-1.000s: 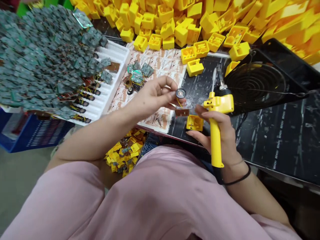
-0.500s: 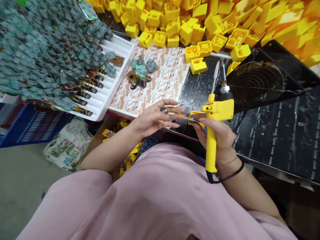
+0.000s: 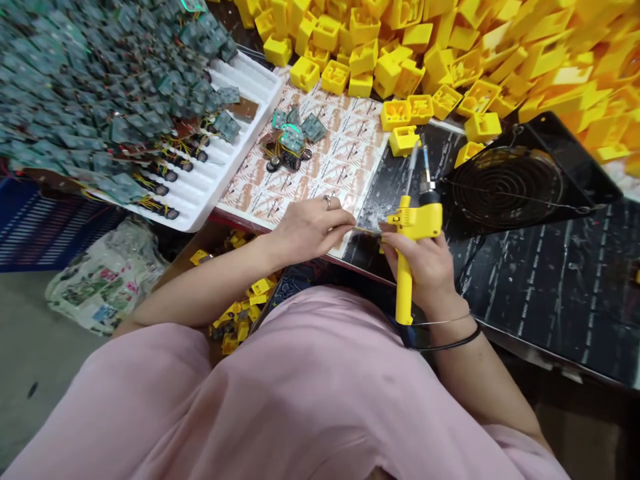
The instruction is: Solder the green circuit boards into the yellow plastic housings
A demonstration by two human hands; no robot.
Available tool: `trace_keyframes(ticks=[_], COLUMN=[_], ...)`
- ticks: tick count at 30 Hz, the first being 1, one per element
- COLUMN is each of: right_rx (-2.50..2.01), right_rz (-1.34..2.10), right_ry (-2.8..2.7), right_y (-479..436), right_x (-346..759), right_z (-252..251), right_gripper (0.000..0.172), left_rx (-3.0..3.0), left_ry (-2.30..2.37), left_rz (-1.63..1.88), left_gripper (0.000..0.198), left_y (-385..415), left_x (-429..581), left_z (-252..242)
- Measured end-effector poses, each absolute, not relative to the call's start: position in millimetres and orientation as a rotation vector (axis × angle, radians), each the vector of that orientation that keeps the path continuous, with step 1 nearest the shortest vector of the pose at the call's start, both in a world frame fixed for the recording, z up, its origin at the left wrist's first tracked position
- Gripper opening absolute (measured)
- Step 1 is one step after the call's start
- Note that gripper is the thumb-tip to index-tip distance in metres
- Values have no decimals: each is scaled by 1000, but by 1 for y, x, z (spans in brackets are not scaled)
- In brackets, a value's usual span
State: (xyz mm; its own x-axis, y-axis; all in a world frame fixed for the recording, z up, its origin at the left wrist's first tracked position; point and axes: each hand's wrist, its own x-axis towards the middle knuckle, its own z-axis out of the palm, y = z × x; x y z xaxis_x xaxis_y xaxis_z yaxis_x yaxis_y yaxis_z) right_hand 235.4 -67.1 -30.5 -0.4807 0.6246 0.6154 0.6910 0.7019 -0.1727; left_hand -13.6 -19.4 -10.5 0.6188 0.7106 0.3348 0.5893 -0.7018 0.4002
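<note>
My left hand (image 3: 313, 228) is closed in a pinch near the table's front edge. From its fingertips thin yellow wires (image 3: 366, 231) run across to my right hand. My right hand (image 3: 431, 270) is wrapped round a yellow soldering gun (image 3: 404, 287), whose metal tip and feed tube point away from me. At the same hand's thumb and fingertips a small yellow piece (image 3: 383, 245) shows, mostly hidden by the fingers. Beyond my left hand, several green circuit boards (image 3: 293, 138) with wires and small round black speakers (image 3: 291, 160) lie on the patterned sheet.
A white foam tray (image 3: 220, 175) heaped with wired circuit boards stands at the left. Yellow plastic housings (image 3: 335, 77) pile up along the back. A black fan (image 3: 507, 183) sits at the right. Below the table edge is a box with yellow parts (image 3: 245, 320).
My left hand has gone from spread fingers, with a small round speaker by them, to a pinch on the wires. The soldering gun and right hand have shifted slightly left in view.
</note>
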Motion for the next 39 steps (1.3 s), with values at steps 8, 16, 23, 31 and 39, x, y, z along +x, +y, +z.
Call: trace_keyframes(ticks=[8,16,23,31,39], right_rx=[-1122,-1117,-1155,-1204,-1080], right_rz=[77,-19,-120,-179,-94], right_ry=[-2098,-2132,-2221,-2238,-2108], right_y=[-77,-71,-68,-61,-63], right_x=[224,218,205,213,219], right_z=[-18,-30,-32,-34,-28], right_gripper=[42,42,37,29,39], left_rx=[3118,3013,3127,3110,2863], left_ry=[873,940,843,717,1012], left_rz=[680,517,539,395,340], left_gripper=[24,30,31,27,37], left_y=[-14,-15,-11,17,41], left_x=[-31,-29,-29,-23,-16], left_z=[-35,-32,-30,-13,3])
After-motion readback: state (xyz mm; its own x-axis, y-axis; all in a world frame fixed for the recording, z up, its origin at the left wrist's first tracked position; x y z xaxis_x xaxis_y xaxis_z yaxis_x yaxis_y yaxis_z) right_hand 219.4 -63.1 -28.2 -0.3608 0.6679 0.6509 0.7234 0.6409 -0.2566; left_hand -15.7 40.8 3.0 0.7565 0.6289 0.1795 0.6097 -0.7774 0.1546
